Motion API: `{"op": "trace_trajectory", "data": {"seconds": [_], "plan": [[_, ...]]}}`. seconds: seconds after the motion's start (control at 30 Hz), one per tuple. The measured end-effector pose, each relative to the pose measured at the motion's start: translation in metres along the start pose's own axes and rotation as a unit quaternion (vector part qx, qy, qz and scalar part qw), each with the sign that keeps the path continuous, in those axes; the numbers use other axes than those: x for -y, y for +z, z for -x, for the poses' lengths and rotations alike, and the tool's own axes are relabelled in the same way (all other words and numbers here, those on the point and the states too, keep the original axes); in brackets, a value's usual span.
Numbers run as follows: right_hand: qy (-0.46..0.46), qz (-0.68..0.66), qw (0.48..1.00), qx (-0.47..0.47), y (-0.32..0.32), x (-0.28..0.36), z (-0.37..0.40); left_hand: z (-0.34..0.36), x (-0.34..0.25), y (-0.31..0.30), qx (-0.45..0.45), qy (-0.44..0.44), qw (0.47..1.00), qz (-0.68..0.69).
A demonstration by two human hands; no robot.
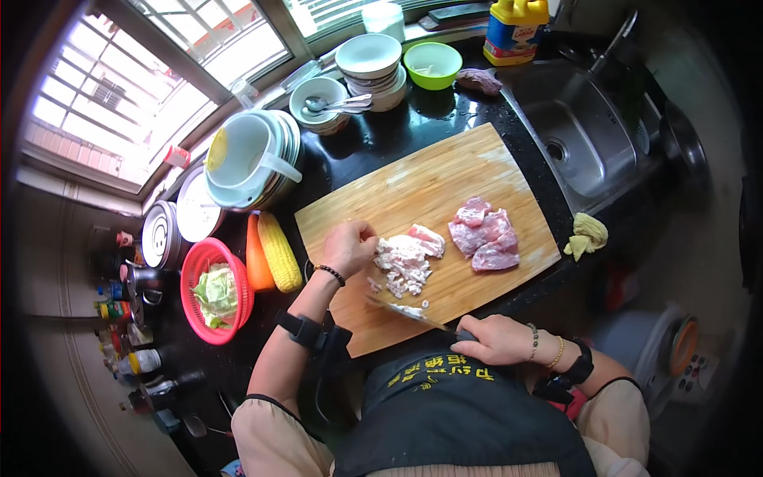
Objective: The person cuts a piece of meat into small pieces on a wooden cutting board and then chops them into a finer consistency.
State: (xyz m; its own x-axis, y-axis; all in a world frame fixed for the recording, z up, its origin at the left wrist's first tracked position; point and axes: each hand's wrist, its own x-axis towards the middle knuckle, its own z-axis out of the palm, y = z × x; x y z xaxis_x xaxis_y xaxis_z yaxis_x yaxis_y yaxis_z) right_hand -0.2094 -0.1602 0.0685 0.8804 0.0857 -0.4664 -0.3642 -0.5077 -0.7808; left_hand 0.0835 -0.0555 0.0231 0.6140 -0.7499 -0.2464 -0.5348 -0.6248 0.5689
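My right hand [497, 340] is wrapped round the dark handle of a kitchen knife [409, 312]. Its blade lies low over the near part of the wooden cutting board [381, 187], with white bits beside it. My left hand [350, 248] is curled, fingertips together, at the left side of a heap of chopped pale meat [404, 262]; whether anything is in the fingers is hidden. A pinkish uncut strip [427, 240] adjoins the heap. Farther right on the board sit larger chunks of raw meat [485, 233].
Left of the board are corn [280, 253], a carrot [258, 254] and a red basket [187, 296] holding cabbage [216, 294]. Stacked bowls [369, 57] and a green bowl [433, 65] stand behind. At right are a sink [572, 119] and a yellow-green rag [586, 236].
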Motion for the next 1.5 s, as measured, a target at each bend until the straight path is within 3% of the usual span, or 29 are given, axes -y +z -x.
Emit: {"op": "trace_trajectory", "data": {"seconds": [0.1, 0.33, 0.6, 0.67, 0.73, 0.83, 0.93, 1.17, 1.23, 1.3, 1.47, 1.5], "plan": [[0.001, 0.027, 1.000, -0.003, 0.002, 0.005, -0.006, -0.017, -0.012, 0.014, 0.067, 0.105, 0.992, -0.030], [0.000, 0.056, 0.998, -0.002, 0.005, 0.003, -0.013, -0.026, -0.039, 0.017, 0.174, 0.135, 0.965, -0.144], [-0.006, 0.075, 0.997, 0.011, -0.006, 0.007, -0.021, -0.011, -0.041, 0.014, 0.127, 0.192, 0.967, -0.105], [-0.002, 0.083, 0.997, 0.009, -0.009, 0.007, -0.021, -0.005, -0.047, 0.001, 0.096, 0.186, 0.978, -0.022], [0.006, 0.084, 0.996, -0.006, -0.009, 0.004, -0.022, -0.003, -0.046, -0.012, 0.087, 0.177, 0.980, -0.010], [0.026, 0.067, 0.996, -0.056, -0.009, 0.000, -0.021, 0.002, -0.028, -0.030, 0.052, 0.072, 0.979, 0.182], [0.037, 0.033, 0.994, -0.100, -0.010, 0.003, -0.021, 0.017, -0.002, -0.045, 0.000, 0.003, 0.931, 0.365], [0.017, -0.055, 0.995, -0.086, -0.002, 0.005, -0.039, 0.081, 0.051, -0.036, -0.055, -0.163, 0.865, 0.471], [-0.002, -0.061, 0.996, -0.069, -0.003, 0.008, -0.044, 0.090, 0.056, -0.024, -0.059, -0.176, 0.843, 0.504], [0.044, -0.101, 0.993, -0.038, -0.009, 0.011, -0.047, 0.095, 0.052, -0.014, -0.059, -0.180, 0.821, 0.538], [0.095, -0.163, 0.982, -0.028, -0.023, 0.004, -0.030, 0.093, 0.009, 0.006, -0.085, -0.141, 0.823, 0.543], [0.082, -0.172, 0.981, -0.030, -0.024, 0.000, -0.025, 0.090, 0.015, 0.019, -0.084, -0.158, 0.865, 0.468]]}}
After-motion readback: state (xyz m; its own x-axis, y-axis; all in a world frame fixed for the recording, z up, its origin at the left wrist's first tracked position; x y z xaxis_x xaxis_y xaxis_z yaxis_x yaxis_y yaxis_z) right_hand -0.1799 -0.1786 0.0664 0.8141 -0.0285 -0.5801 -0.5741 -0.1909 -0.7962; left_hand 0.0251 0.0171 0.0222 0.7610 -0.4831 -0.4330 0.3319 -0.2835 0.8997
